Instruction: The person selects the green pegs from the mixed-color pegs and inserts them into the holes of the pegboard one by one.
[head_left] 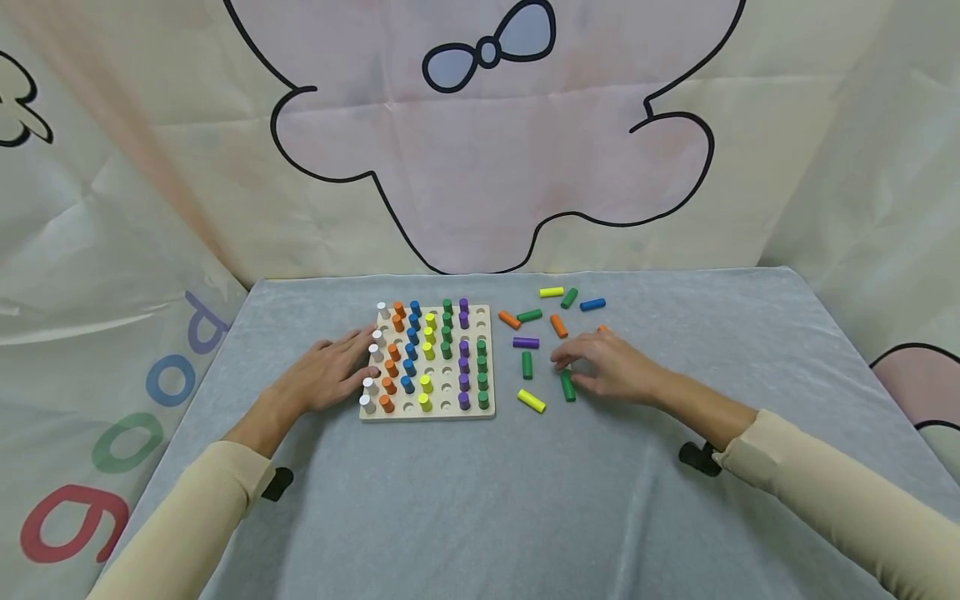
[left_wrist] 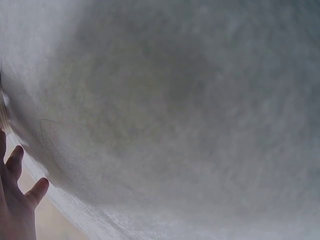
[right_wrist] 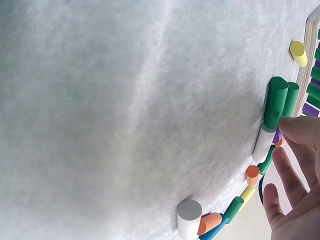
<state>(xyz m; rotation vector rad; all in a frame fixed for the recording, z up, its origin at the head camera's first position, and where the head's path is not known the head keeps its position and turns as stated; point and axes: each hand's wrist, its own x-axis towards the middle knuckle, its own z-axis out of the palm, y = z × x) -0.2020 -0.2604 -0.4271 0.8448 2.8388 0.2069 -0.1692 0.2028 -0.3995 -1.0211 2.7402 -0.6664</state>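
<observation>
The left hand rests outstretched fingers at the left edge of the pegboard while, right of the pegboard, the right hand, fingers loosely parted, seems to be reaching for the green peg beside its thumb, a step likely calling for a pinch next.

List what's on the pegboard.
The pegboard holds upright white, orange, blue, yellow, green and purple pegs. The left hand covers part of its left edge; what lies underneath can't be seen.
</observation>
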